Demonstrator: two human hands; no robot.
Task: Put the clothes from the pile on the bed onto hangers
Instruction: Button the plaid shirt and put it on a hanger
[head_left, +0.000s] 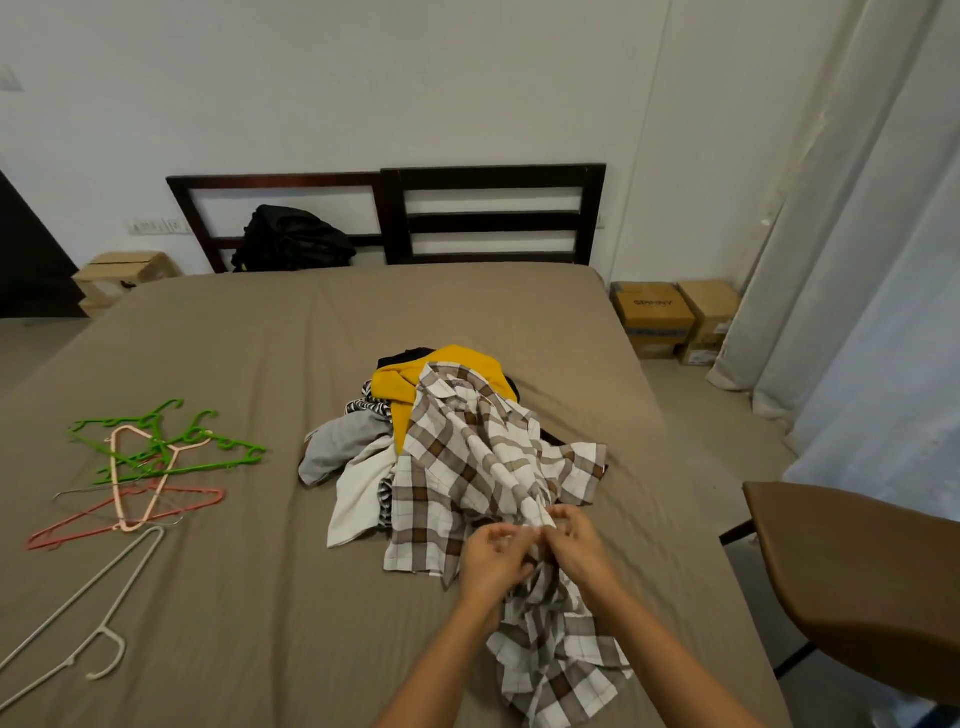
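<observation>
Gathering the first garment: left hand and right hand sit side by side at the near edge of the pile mid-bed. Fingers of both are curled, pinching a bunched fold of the plaid shirt (top layer, trailing near-right). Next, likely: lift it clear, find the collar, reach left for the hangers.

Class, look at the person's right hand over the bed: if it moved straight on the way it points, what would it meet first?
More of the checked shirt that the right hand grips; the clothes pile probably lies beyond, though depth is unclear.
</observation>
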